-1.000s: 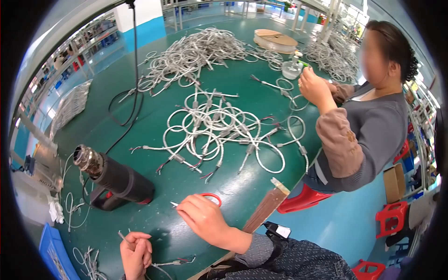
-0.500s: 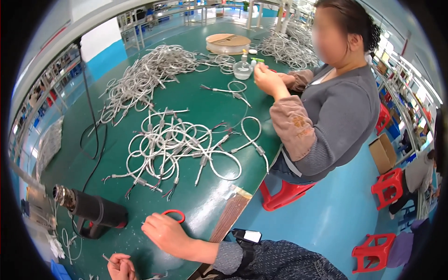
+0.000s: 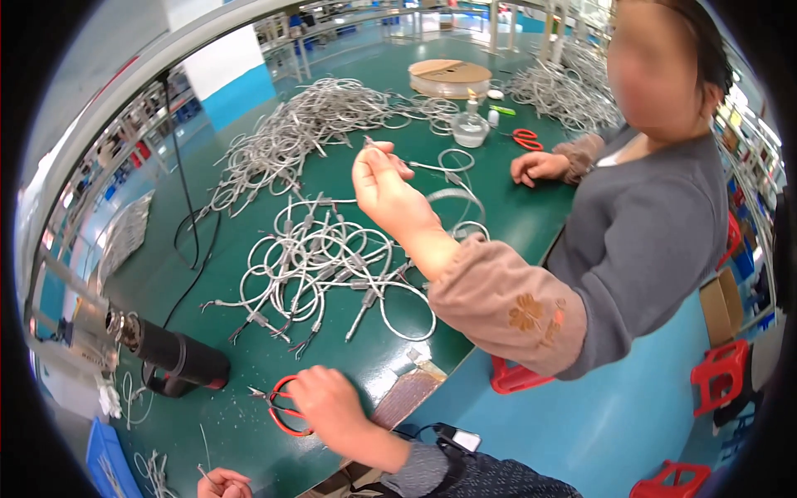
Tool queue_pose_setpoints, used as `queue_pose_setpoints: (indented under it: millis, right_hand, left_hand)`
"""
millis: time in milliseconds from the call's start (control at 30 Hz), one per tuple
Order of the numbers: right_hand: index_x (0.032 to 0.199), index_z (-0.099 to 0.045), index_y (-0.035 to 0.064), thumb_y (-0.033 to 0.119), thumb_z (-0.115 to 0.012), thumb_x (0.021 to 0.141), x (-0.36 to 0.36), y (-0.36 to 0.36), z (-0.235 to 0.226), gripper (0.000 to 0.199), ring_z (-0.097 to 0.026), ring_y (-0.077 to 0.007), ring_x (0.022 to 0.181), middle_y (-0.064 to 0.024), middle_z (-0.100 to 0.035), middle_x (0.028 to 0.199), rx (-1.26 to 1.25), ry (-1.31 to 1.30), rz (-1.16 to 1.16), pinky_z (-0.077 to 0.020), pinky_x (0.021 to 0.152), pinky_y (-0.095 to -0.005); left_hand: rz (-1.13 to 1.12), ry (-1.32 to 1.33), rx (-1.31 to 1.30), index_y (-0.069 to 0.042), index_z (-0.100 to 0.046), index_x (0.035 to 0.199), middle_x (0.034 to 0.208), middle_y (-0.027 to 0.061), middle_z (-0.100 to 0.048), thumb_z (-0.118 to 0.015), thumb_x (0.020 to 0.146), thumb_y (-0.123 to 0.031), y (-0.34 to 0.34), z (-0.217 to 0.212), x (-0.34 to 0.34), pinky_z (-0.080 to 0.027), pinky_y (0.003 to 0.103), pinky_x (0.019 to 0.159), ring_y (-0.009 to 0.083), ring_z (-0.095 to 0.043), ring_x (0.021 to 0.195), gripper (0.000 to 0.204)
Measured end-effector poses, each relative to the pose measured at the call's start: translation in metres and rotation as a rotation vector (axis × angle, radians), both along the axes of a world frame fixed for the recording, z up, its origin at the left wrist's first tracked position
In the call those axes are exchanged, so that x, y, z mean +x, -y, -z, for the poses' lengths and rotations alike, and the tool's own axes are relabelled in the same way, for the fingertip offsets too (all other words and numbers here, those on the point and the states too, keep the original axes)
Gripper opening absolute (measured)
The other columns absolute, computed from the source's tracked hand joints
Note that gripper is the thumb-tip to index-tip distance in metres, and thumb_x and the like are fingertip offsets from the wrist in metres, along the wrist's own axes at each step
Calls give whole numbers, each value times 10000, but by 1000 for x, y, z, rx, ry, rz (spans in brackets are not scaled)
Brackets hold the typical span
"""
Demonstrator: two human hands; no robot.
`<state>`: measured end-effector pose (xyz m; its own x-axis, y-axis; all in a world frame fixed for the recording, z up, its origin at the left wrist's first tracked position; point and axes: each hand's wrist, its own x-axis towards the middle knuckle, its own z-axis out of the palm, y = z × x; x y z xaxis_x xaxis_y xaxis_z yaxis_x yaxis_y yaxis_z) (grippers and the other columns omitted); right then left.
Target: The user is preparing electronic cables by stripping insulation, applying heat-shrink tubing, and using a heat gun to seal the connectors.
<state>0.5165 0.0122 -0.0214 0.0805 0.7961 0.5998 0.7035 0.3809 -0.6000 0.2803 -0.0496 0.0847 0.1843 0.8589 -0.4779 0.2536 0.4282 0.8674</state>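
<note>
At the bottom edge my left hand (image 3: 222, 483) is closed on a thin grey cable, whose end sticks out past the fingers; the lower part of the hand is cut off. My right hand (image 3: 330, 405) is palm down over the handles of red-handled scissors (image 3: 280, 422). The scissors lie on the green table with the metal blades pointing left. My right fingertips are blurred and partly hidden, so their grip on the handles is unclear. Beyond my hands is a loose heap of looped grey-white cables (image 3: 320, 274) with stripped wire ends and grey sleeves.
A black heat gun (image 3: 184, 358) stands at the left. A co-worker's raised hand (image 3: 386, 187) reaches over the cables. Behind are a larger cable pile (image 3: 320, 116), a spool (image 3: 451, 76), a clear bottle (image 3: 471, 129) and other red scissors (image 3: 527, 139). A blue bin (image 3: 108, 461) stands lower left.
The co-worker's arm has swung left over the cables, and red scissors now show beside their other hand. My right hand has shifted right, uncovering more of my scissors. The view has shifted.
</note>
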Motion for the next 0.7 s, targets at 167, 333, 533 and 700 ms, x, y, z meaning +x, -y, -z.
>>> queue_pose_setpoints:
  millis: [167, 333, 533, 700]
  right_hand:
    - [744, -532, 76, 72, -617, 705, 23, 4, 14, 93, -521, -240, 755, -63, -495, 755, -162, 125, 77, -422, 659, -358]
    - [755, -544, 79, 89, -648, 712, 28, 5, 18, 113, -521, -242, 753, -64, -495, 760, -176, 129, 56, -421, 657, -359]
    - [776, -558, 77, 83, -641, 730, 30, 4, 17, 96, -518, -249, 751, -68, -493, 764, -182, 106, 20, -418, 652, -361]
    - [779, -556, 71, 62, -625, 723, 30, 4, 16, 89, -518, -251, 746, -71, -493, 765, -175, 97, 25, -416, 650, -363]
  left_hand:
    - [42, 84, -120, -5, -554, 1046, 716, 25, -552, -515, 943, -128, 11, 16, 11, -234, 162, 341, 18, -332, 380, 164]
    - [98, 117, -171, 0, -557, 1046, 725, 35, -568, -508, 947, -129, 10, 23, 22, -241, 160, 342, 17, -339, 372, 169]
    - [71, 117, -193, 2, -557, 1050, 717, 34, -568, -505, 949, -130, 9, 25, 22, -244, 158, 345, 16, -341, 377, 174]
    - [90, 132, -180, 4, -558, 1054, 716, 35, -568, -509, 945, -122, 7, 27, 20, -248, 156, 352, 16, -343, 383, 173]
